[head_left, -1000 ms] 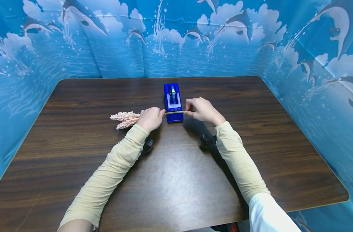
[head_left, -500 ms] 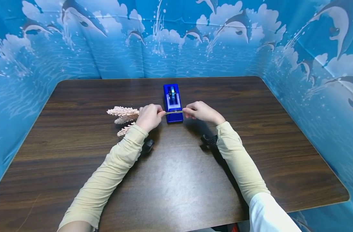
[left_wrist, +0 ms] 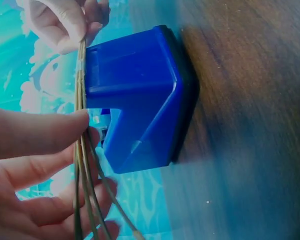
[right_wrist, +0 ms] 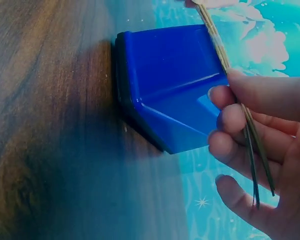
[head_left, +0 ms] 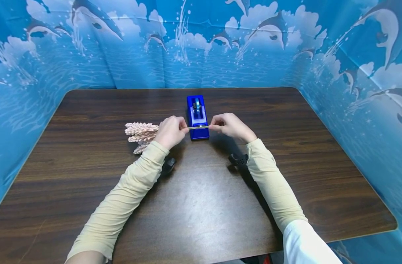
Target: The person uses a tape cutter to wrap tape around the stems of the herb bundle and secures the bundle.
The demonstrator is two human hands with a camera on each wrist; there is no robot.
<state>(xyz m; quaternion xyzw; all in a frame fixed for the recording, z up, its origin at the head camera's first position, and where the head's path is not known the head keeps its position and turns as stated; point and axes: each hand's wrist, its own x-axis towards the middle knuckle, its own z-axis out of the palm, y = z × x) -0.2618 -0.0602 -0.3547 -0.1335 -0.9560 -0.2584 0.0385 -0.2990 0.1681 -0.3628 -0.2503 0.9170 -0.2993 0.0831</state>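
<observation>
My left hand [head_left: 170, 132] pinches a bunch of thin stems [left_wrist: 81, 95] between thumb and fingers. At their left end, pale pink flower sprays [head_left: 141, 134] stick out past that hand. My right hand [head_left: 230, 125] pinches the same stems nearer their cut ends, which hang past the fingers in the right wrist view. Between the hands the stems run level across the front of a blue tape dispenser [head_left: 196, 110], close against its cutting end in the left wrist view. A shiny clear patch [right_wrist: 217, 40], like tape, shows on the stems there.
The dispenser stands on a dark wood-grain table [head_left: 201, 205], with a roll of tape [head_left: 196, 105] in its well. A blue dolphin-print cloth [head_left: 201, 69] hangs behind the table and along its sides. Black wrist devices [head_left: 238, 159] show under the forearms.
The flower sprays spread apart, then drew together and shifted slightly right. My right fingers moved a little along the stems' end. The dispenser stayed in place.
</observation>
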